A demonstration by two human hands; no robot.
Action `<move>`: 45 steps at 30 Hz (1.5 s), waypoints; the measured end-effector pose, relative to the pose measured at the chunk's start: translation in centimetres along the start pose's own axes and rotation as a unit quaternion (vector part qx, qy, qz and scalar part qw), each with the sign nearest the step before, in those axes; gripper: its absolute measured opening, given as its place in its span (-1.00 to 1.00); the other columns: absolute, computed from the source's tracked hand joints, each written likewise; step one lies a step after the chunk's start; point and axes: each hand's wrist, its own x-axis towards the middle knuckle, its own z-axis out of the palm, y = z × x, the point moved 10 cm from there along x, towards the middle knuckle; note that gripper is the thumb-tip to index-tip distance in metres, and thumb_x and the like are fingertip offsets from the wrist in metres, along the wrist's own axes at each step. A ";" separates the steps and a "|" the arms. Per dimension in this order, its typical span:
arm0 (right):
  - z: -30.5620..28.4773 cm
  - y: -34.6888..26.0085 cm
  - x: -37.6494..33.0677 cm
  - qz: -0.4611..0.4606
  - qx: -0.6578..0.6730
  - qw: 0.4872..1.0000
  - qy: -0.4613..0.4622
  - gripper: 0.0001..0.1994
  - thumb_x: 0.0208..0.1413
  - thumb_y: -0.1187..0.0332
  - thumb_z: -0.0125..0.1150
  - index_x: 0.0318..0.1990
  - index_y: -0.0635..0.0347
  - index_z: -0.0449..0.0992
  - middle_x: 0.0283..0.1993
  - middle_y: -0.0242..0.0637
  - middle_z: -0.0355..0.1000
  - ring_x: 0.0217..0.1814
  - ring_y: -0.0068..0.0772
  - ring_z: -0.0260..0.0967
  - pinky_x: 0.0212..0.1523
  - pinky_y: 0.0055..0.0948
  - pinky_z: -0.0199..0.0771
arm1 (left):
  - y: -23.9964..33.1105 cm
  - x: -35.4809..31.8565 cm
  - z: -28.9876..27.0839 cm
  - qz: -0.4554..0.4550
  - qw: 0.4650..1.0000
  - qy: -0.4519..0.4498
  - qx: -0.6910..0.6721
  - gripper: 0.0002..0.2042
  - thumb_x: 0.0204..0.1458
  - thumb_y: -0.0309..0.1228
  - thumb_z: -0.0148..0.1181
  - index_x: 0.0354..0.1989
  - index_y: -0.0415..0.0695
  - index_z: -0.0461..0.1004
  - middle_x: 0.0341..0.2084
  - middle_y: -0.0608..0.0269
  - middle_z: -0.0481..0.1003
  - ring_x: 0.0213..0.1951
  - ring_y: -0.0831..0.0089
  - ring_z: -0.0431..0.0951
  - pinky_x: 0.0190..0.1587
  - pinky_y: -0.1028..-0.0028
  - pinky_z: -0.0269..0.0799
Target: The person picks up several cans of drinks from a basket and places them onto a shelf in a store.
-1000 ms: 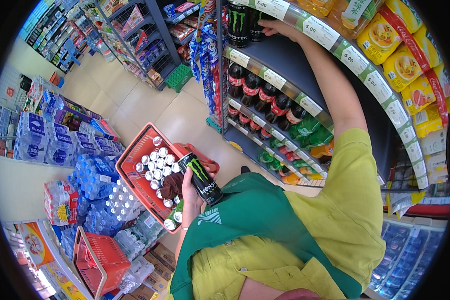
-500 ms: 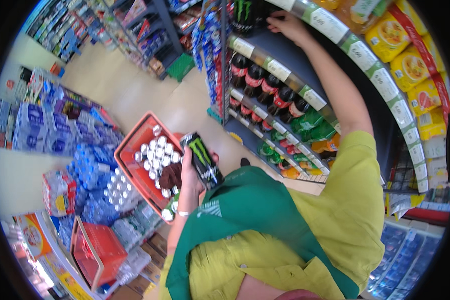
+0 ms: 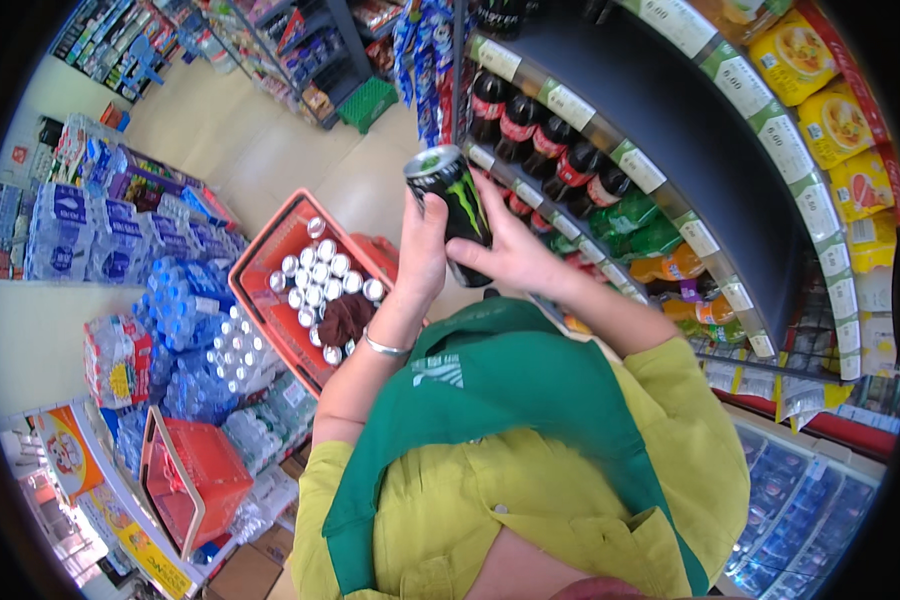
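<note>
Between my two hands, in front of my chest, is a tall black drink can [image 3: 457, 194] with a green claw-like mark and a silver top. It is tilted, its top facing away and to the left. My left hand [image 3: 422, 245] grips its left side, thumb on the front. From the right, my right hand [image 3: 515, 245] closes round it, fingers partly behind the can. Just left of my hands stands a red shopping basket [image 3: 262, 290] holding several cans [image 3: 315, 275] with silver tops up and a crumpled dark brown cloth [image 3: 348, 318].
To the right runs a grey shelf [image 3: 660, 120] with price tags, black cans [image 3: 500, 18] at its far end. Cola bottles [image 3: 520, 122] fill a lower shelf. Another red basket [image 3: 205, 480] and bottled water packs [image 3: 185, 310] lie to the left. A green stool [image 3: 368, 103] stands ahead.
My right hand has come down from the shelf and taken hold of the can alongside my left hand. The can has been raised and turned, moving up and right, away from the basket.
</note>
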 end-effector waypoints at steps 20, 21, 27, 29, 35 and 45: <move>-19.6 -6.5 -0.8 0.012 0.138 0.943 0.303 -0.61 0.21 0.12 -0.04 0.00 0.25 0.26 -0.25 -0.15 0.44 -0.32 -0.33 0.48 -0.34 -0.42 0.56 | 5.9 19.5 13.0 0.252 0.868 0.189 0.385 -0.21 -0.21 -0.41 0.31 0.20 -0.30 -0.02 0.06 -0.16 0.17 0.14 -0.08 0.14 0.16 0.16 0.10; -20.1 -6.6 -1.1 0.016 0.127 0.943 0.308 -0.61 0.21 0.13 -0.03 0.01 0.25 0.26 -0.25 -0.14 0.43 -0.32 -0.33 0.48 -0.34 -0.41 0.56 | 6.0 18.9 13.3 0.265 0.849 0.222 0.399 -0.23 -0.23 -0.41 0.34 0.17 -0.28 0.03 -0.02 -0.12 0.20 0.08 -0.07 0.17 0.10 0.16 0.15; -23.8 -8.1 -1.6 0.026 0.092 0.935 0.342 -0.47 0.07 0.19 0.21 0.08 0.33 0.19 -0.14 -0.28 0.39 -0.16 -0.49 0.37 -0.17 -0.46 0.44 | 4.8 19.0 14.3 0.273 0.854 0.192 0.398 -0.31 -0.26 -0.44 0.34 0.08 -0.31 0.13 -0.09 -0.10 0.22 -0.01 -0.06 0.21 0.07 0.19 0.16; -26.1 -9.2 -1.2 -0.029 0.091 0.922 0.376 -0.57 0.03 0.36 0.25 0.05 0.27 0.31 -0.06 -0.31 0.39 0.01 -0.46 0.30 0.02 -0.44 0.31 | 4.5 18.3 15.5 0.306 0.874 0.126 0.356 -0.32 -0.25 -0.46 0.33 0.08 -0.34 0.11 -0.08 -0.16 0.23 -0.01 -0.07 0.23 0.07 0.19 0.15; -31.4 -7.3 3.9 0.013 0.030 0.939 0.342 -0.67 -0.02 0.43 0.29 -0.06 0.09 0.43 -0.06 -0.43 0.42 0.01 -0.49 0.29 0.05 -0.36 0.21 | 2.7 13.2 18.1 0.325 0.919 -0.045 0.217 -0.31 -0.25 -0.63 0.32 0.10 -0.25 0.06 -0.09 0.07 0.32 -0.02 0.32 0.36 0.06 0.41 0.27; -21.1 -7.9 15.9 -0.123 -0.295 0.915 0.248 -0.40 -0.23 0.30 0.46 -0.04 0.31 0.28 -0.21 -0.23 0.42 -0.27 -0.49 0.42 -0.32 -0.54 0.46 | 7.3 3.2 14.7 0.455 0.867 -0.134 0.151 -0.23 -0.38 -0.50 0.43 0.08 -0.13 0.10 0.05 -0.02 0.27 0.12 0.07 0.26 0.19 0.21 0.14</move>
